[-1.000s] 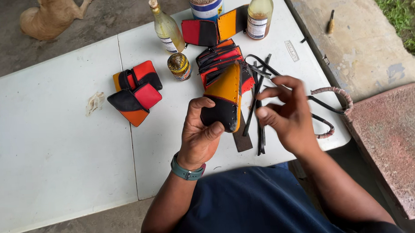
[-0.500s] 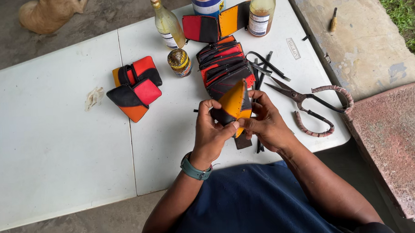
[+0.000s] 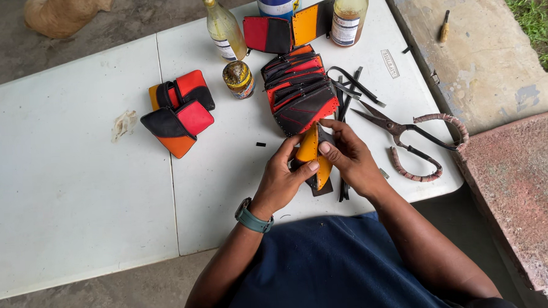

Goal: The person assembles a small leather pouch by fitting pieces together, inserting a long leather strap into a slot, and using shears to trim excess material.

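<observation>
At the bottom of the frame sits the person's dark blue lap, with both forearms running up toward the middle. The left hand [image 3: 282, 175], a teal watch [image 3: 252, 218] on its wrist, and the right hand [image 3: 349, 157] meet just below the centre of the frame over an orange leather piece [image 3: 310, 149]. The fingers of both hands are clamped on it: the left thumb presses its lower edge, and the right thumb and forefinger pinch it from the right side. The piece stands nearly on edge, held slightly above the white surface [image 3: 75, 197], with a dark piece lying under it.

Just beyond the hands, a stack of red and black leather pieces [image 3: 297, 89] fans out, and thin black strips [image 3: 350, 87] lie beside it to the right. Further right, large scissors [image 3: 407, 137] with wrapped handles rest near the edge of the surface. To the left of centre, a small heap of red, black and orange pouches [image 3: 178, 112] lies on the surface, and a crumpled pale scrap [image 3: 124, 124] sits further left.

Toward the top, a small jar [image 3: 238, 79] stands just in front of a clear bottle [image 3: 224, 28]. A red and black pouch [image 3: 267, 34] and an orange one [image 3: 309, 22] lean by a tin [image 3: 278, 1], and a second bottle [image 3: 348, 9] stands at their right. In the upper left corner, a tan animal [image 3: 62, 12] lies on the ground.
</observation>
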